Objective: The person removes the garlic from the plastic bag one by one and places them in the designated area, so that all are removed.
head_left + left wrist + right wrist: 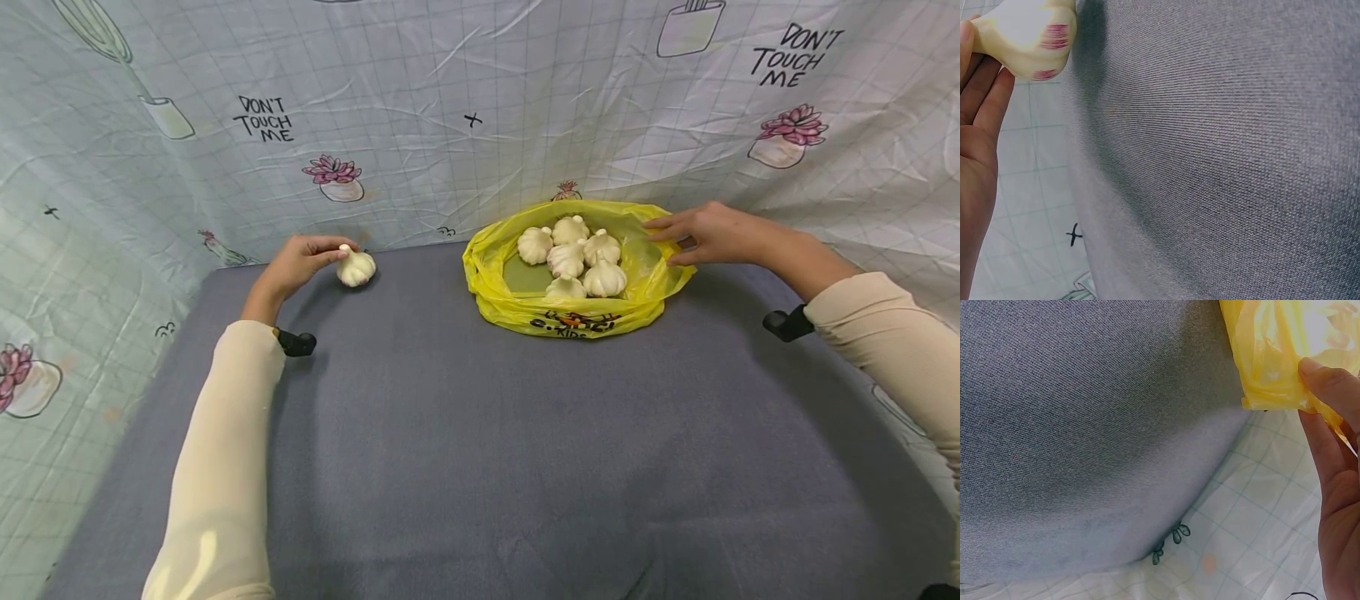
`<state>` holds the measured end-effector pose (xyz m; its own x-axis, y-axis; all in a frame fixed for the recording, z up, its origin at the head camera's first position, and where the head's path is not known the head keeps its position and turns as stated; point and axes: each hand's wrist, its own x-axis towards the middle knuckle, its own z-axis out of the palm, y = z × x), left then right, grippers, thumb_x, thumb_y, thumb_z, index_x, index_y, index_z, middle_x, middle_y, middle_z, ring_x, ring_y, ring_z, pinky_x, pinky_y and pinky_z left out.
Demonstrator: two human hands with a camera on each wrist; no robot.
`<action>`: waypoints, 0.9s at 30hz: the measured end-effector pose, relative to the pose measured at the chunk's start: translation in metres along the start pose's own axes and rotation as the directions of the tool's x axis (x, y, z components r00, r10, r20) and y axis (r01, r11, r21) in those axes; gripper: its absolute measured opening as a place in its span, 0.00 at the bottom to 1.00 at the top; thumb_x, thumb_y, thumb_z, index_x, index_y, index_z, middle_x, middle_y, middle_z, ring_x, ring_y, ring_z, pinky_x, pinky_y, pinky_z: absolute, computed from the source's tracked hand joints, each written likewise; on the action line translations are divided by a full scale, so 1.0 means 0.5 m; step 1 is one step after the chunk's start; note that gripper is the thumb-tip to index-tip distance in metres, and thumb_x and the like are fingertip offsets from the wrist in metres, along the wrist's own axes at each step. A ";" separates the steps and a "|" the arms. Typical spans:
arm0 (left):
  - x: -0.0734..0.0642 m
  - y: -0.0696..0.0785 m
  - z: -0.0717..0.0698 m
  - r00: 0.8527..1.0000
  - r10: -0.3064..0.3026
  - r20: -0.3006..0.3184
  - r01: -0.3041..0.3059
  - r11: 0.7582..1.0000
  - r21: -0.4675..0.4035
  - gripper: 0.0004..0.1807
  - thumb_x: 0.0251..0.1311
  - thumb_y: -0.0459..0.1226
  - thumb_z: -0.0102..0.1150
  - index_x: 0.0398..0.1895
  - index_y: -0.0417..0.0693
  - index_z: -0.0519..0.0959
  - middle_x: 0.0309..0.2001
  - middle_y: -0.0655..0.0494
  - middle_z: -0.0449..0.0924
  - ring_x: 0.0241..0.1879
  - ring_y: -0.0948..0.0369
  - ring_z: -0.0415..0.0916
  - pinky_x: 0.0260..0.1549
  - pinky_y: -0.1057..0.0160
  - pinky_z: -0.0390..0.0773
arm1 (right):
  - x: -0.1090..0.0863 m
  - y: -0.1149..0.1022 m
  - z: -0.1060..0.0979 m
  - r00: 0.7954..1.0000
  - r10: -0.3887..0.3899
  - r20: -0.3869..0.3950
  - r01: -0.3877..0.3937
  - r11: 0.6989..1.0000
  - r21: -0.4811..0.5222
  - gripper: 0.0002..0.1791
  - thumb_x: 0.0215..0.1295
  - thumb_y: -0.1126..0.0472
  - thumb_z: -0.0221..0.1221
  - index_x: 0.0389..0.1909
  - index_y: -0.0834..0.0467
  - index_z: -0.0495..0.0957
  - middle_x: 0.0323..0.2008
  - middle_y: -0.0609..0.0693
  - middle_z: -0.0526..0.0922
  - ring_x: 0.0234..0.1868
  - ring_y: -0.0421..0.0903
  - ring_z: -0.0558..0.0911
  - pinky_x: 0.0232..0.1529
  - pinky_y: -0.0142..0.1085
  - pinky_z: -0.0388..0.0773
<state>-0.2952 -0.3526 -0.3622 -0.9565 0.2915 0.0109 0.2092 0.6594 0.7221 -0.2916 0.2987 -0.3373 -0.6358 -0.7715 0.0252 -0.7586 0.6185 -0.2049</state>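
At the back left of the table, my left hand [294, 265] pinches a white garlic bulb [357, 269] by its stem. Purple streaks mark that garlic bulb [1054, 37] in the left wrist view; whether it touches the cloth I cannot tell. A yellow plastic bag [502, 307] with its rim spread wide stands at the back, right of the middle. Inside it lie several more garlic bulbs [567, 260]. My right hand [716, 233] holds the bag's right rim, the thumb on one side of the plastic [1266, 369] and fingers on the other.
Dark grey-blue cloth covers the table [480, 433]. Behind it hangs a white printed curtain [420, 150], close to the back edge and the bag. Each wrist carries a small black camera mount [298, 343].
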 end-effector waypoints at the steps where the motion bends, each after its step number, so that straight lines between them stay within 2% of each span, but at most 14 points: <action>1: 0.001 -0.001 0.000 1.000 0.001 0.001 -0.001 1.000 -0.005 0.20 0.75 0.45 0.56 0.61 0.43 0.82 0.61 0.47 0.81 0.63 0.64 0.72 0.65 0.49 0.67 | 0.000 0.000 0.000 1.000 -0.001 -0.002 0.001 1.000 0.000 0.26 0.59 0.65 0.73 0.59 0.66 0.81 0.64 0.64 0.77 0.36 0.48 0.89 0.31 0.37 0.83; 6: 0.004 -0.003 0.002 1.000 0.007 0.003 -0.007 1.000 -0.008 0.21 0.75 0.45 0.56 0.61 0.41 0.81 0.61 0.48 0.81 0.62 0.65 0.72 0.65 0.49 0.68 | 0.000 0.002 0.001 1.000 0.001 -0.003 -0.001 1.000 0.002 0.26 0.58 0.66 0.73 0.59 0.66 0.81 0.64 0.64 0.77 0.36 0.48 0.89 0.32 0.37 0.84; 13: 0.003 -0.007 0.008 1.000 0.010 0.011 -0.009 1.000 -0.028 0.18 0.75 0.41 0.57 0.60 0.43 0.83 0.59 0.46 0.82 0.59 0.69 0.74 0.57 0.68 0.71 | 0.001 0.004 0.003 1.000 -0.001 -0.005 0.001 1.000 -0.003 0.27 0.58 0.65 0.73 0.59 0.66 0.81 0.64 0.64 0.77 0.36 0.48 0.89 0.32 0.39 0.84; 19: 0.004 -0.010 0.014 1.000 0.017 0.000 -0.017 0.998 -0.063 0.19 0.74 0.39 0.57 0.62 0.39 0.81 0.60 0.44 0.81 0.58 0.71 0.74 0.54 0.74 0.71 | -0.001 0.003 0.001 1.000 0.016 -0.005 -0.016 1.000 -0.005 0.27 0.59 0.64 0.73 0.60 0.65 0.81 0.65 0.63 0.77 0.36 0.48 0.89 0.31 0.37 0.83; 22: 0.003 -0.008 0.016 1.000 -0.003 0.003 0.003 0.996 -0.087 0.21 0.74 0.40 0.58 0.63 0.39 0.79 0.60 0.44 0.81 0.57 0.72 0.75 0.54 0.74 0.73 | -0.001 0.001 0.001 1.000 0.024 0.000 -0.024 1.000 0.007 0.27 0.59 0.64 0.73 0.60 0.65 0.81 0.65 0.63 0.76 0.37 0.48 0.89 0.33 0.39 0.84; 25: 0.003 -0.004 0.016 0.999 -0.039 0.005 0.039 0.994 -0.100 0.24 0.73 0.42 0.59 0.67 0.40 0.77 0.63 0.44 0.80 0.56 0.72 0.77 0.58 0.69 0.74 | -0.001 0.001 0.000 1.000 0.017 -0.001 -0.017 1.000 0.011 0.27 0.59 0.64 0.73 0.60 0.65 0.81 0.65 0.63 0.76 0.37 0.49 0.89 0.33 0.40 0.85; 27: 0.002 0.000 0.015 0.998 -0.055 -0.001 0.055 0.993 -0.101 0.26 0.72 0.43 0.60 0.69 0.42 0.75 0.65 0.45 0.78 0.59 0.69 0.77 0.61 0.63 0.74 | 0.000 0.001 0.000 1.000 0.009 -0.006 -0.009 1.000 0.007 0.27 0.58 0.64 0.74 0.60 0.65 0.81 0.64 0.63 0.77 0.36 0.48 0.89 0.32 0.38 0.84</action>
<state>-0.2949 -0.3469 -0.3675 -0.9666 0.2545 -0.0284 0.1352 0.6011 0.7877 -0.2919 0.2992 -0.3376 -0.6432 -0.7651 0.0298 -0.7522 0.6240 -0.2116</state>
